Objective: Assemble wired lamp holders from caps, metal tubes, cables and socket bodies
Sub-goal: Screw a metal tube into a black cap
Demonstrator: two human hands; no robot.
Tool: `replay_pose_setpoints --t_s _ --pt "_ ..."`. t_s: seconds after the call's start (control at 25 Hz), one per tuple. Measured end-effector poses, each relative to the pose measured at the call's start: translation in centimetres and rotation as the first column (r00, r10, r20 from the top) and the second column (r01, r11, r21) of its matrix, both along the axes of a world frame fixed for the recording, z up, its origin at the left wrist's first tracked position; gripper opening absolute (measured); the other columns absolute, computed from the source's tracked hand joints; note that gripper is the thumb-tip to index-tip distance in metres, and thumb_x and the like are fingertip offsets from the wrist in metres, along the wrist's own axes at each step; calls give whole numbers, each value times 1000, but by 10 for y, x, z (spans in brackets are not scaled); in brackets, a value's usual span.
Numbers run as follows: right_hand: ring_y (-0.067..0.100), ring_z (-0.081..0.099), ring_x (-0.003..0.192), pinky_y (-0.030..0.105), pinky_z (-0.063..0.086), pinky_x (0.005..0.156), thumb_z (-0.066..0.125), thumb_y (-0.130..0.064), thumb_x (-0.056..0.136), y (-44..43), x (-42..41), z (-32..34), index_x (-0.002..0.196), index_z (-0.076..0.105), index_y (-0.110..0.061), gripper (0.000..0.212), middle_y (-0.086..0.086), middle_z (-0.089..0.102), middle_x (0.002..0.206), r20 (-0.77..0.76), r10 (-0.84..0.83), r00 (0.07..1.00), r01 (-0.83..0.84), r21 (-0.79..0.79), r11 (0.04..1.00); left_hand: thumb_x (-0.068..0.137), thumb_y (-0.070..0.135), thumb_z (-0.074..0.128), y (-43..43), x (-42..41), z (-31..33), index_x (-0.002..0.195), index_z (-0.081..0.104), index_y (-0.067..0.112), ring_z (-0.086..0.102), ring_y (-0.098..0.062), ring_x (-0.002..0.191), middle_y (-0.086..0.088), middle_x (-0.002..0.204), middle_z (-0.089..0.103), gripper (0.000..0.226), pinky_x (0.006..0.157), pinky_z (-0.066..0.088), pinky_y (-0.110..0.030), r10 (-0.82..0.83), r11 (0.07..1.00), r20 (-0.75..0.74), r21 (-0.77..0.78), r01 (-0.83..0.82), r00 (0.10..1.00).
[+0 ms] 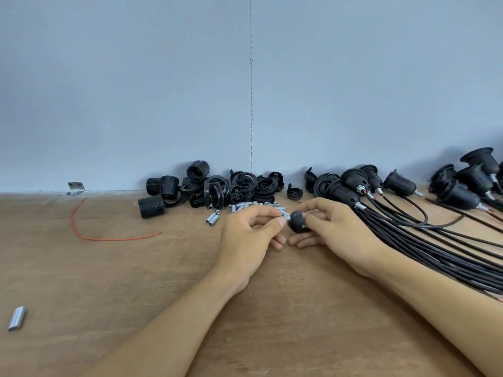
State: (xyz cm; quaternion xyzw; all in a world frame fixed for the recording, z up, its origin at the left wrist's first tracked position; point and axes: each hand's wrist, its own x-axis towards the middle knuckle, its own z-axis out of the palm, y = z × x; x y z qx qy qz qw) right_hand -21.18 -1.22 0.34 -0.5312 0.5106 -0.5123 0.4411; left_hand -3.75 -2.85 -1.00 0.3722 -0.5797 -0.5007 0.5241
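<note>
My left hand (pixel 249 235) pinches a short metal tube (pixel 285 214) between thumb and forefinger. My right hand (pixel 332 227) holds a black domed cap (pixel 296 221) by its fingertips. The tube's end meets the cap's top, just above the wooden table (pixel 136 281). A heap of black socket bodies, rings and caps (pixel 217 189) lies by the wall behind my hands. Loose metal tubes (pixel 253 205) are scattered in front of that heap. To the right lie several assembled lamp holders (pixel 362 183) with black cables (pixel 435 248) running toward the lower right.
A red wire (pixel 89 235) curls on the table at the left. A single metal tube (pixel 17 318) lies near the left edge. A small metal bracket (pixel 75 187) sits where the table meets the grey wall (pixel 245 77).
</note>
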Motion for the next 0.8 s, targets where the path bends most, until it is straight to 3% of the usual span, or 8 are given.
replay_pose_setpoints --t_s 0.2,0.36,0.56,0.8 --pt "32 75 80 31 61 67 54 0 98 0 -8 4 108 68 -5 18 16 76 96 141 74 987 -81 46 996 91 0 71 -1 0 -2 94 77 14 74 -19 68 -7 81 77 15 64 60 -25 -46 999 60 1 46 997" --pt "36 74 92 33 61 74 57 -7 97 1 -12 8 118 69 -6 25 17 75 108 209 184 960 -206 89 974 89 3 75 -3 0 -4 91 75 12 73 -19 65 -6 75 76 10 61 58 -24 20 1000 24 8 -20 999" --pt "34 73 99 32 60 80 70 -15 84 2 -14 7 127 66 -9 43 21 72 113 176 244 954 -260 75 963 90 5 74 -5 0 -5 88 75 12 72 -22 62 -6 70 74 8 60 59 -28 45 999 14 18 -45 999" --pt "38 70 107 35 59 88 75 -12 79 4 -15 6 123 69 -14 45 17 69 122 178 272 946 -277 9 961 95 3 68 -5 1 -5 90 71 7 68 -21 56 -4 67 71 8 53 55 -27 -1 999 -20 41 1 1000"
